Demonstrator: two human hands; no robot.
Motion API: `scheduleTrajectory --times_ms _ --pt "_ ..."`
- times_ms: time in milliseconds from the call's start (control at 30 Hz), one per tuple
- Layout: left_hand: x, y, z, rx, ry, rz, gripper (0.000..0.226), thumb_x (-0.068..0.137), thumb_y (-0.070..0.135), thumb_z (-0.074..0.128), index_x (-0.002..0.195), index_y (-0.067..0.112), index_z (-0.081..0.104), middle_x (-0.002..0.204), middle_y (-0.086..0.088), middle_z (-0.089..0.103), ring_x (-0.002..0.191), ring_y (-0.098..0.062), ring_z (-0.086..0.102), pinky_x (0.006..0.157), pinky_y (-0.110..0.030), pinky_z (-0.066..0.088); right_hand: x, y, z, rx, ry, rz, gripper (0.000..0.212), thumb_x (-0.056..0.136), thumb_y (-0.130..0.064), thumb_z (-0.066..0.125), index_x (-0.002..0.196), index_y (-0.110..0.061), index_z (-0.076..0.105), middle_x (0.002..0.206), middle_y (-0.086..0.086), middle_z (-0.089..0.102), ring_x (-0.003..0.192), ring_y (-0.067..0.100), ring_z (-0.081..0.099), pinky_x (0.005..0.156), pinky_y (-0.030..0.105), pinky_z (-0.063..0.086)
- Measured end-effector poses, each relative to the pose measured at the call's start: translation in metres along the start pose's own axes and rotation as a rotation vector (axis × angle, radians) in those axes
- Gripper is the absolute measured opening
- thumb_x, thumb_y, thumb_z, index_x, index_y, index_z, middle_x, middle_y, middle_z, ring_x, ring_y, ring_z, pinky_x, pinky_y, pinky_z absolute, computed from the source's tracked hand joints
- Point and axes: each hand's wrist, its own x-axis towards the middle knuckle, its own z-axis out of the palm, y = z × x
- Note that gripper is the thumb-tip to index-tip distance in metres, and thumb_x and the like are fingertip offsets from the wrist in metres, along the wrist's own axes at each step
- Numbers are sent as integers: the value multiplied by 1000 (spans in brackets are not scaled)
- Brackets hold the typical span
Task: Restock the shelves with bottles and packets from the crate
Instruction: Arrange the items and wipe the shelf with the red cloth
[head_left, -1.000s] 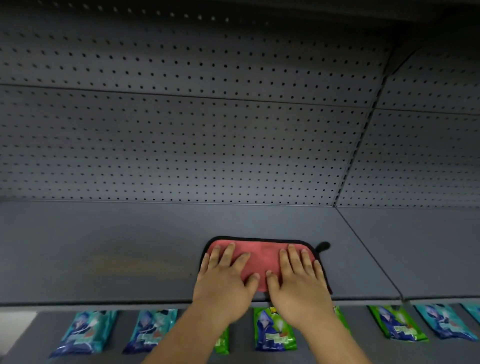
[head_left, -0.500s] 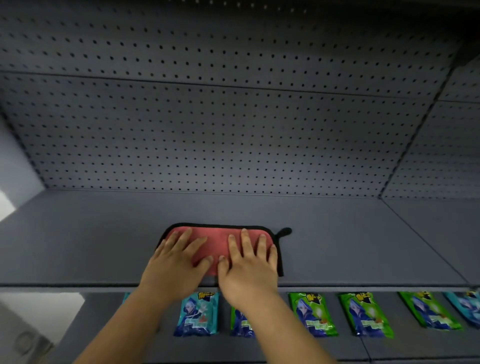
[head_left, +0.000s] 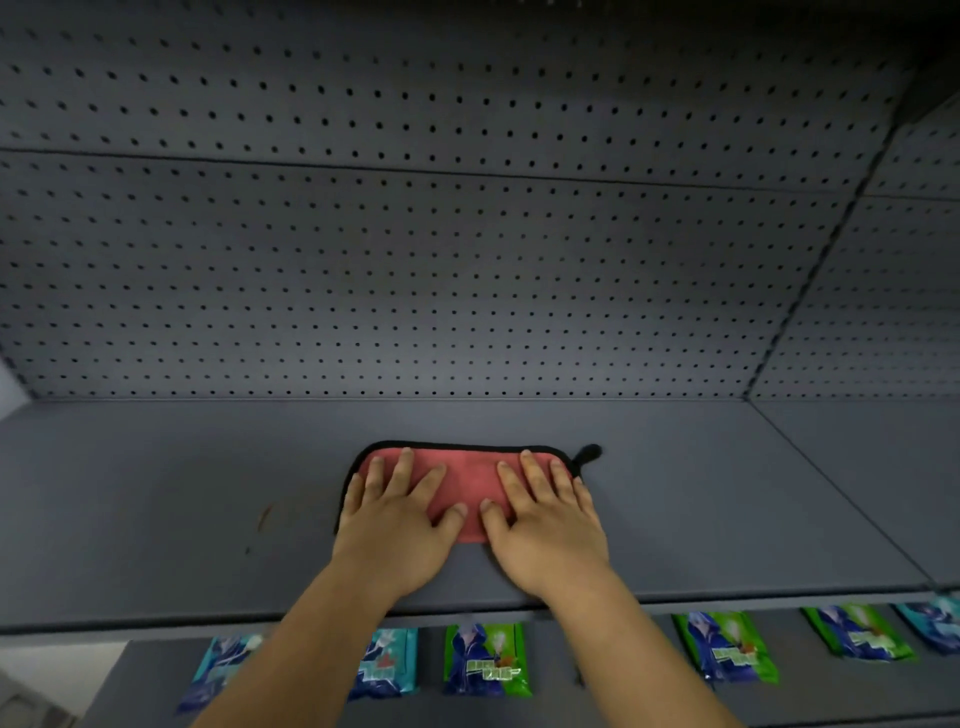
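Both hands flat on a pink cloth (head_left: 470, 486) lying on the grey shelf (head_left: 675, 499), toward its front edge. Left hand (head_left: 392, 525) and right hand (head_left: 545, 519): fingers straight and spread, pressing the cloth, gripping nothing. The black loop (head_left: 587, 454) at the cloth's right far corner is free.

Shelf holds only the cloth; a faint reddish mark (head_left: 265, 517) sits left of it. Packets (head_left: 488, 660) lie in a row on the lower shelf (head_left: 597, 696), blue and green. Crate and bottles not in view.

Judgement: shelf is being wiped before stocking.

Risks:
- cloth bunches under uneven pressure and skips the mark;
- a wipe toward the front edge drops the cloth onto the packets;
- stocking on a damp surface.
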Motion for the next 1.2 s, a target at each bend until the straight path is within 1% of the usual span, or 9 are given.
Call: scheduleTrajectory --times_ms 167,367,500,633,833,967,1067,1200 --pt "26 26 0 -7 -19 52 66 95 62 26 154 35 13 163 4 -6 149 -23 -9 120 -49 -6 20 25 -7 -2 -12 42 64 98 -60 16 157 -37 4 165 -7 -11 150 21 -15 121 41 -11" --pt "35 7 -1 -32 8 67 65 95 62 28 154 36 15 163 5 -2 150 -19 -7 121 -41 -5 33 9 -3 -39 -7 35 62 98 -59 13 156 -40 -1 164 -3 -14 150 27 -16 121 44 -11" --pt "47 -26 -10 -42 -5 51 68 95 62 29 154 33 14 163 3 -3 150 -19 -7 121 -41 -4 45 -25 0 -45 -21 7 61 99 -56 12 156 -39 -2 164 -2 -14 150 29 -18 121 45 -12" --pt "48 -81 -24 -43 -4 20 68 95 62 31 154 33 15 163 4 -2 150 -18 -5 122 -39 -1 53 -77 9 -41 -42 -24 62 99 -57 12 156 -38 -1 164 -2 -14 149 31 -18 120 47 -12" --pt "36 -167 -47 -45 -13 -52 65 95 59 33 153 34 18 163 4 1 150 -19 -1 122 -39 3 59 -167 27 -43 -74 -77 63 99 -56 11 157 -35 -2 164 0 -15 149 34 -19 120 49 -13" --pt "14 -210 -53 -49 -12 -89 66 94 58 35 153 35 17 163 4 1 150 -18 -1 122 -38 3 50 -210 38 -41 -86 -114 63 99 -57 11 157 -35 -2 164 0 -16 148 34 -20 119 49 -14" --pt "-9 -227 -53 -41 18 -121 67 94 60 34 154 34 16 163 4 0 150 -19 -2 122 -37 2 37 -231 45 -32 -84 -139 63 99 -57 13 157 -35 -1 164 -1 -16 148 33 -22 119 49 -15" --pt "-42 -225 -48 -33 63 -152 68 95 62 31 154 34 13 163 2 -3 150 -21 -6 122 -37 -1 17 -236 49 -23 -83 -160 64 98 -58 13 156 -37 -1 164 -2 -17 148 30 -23 119 48 -15"
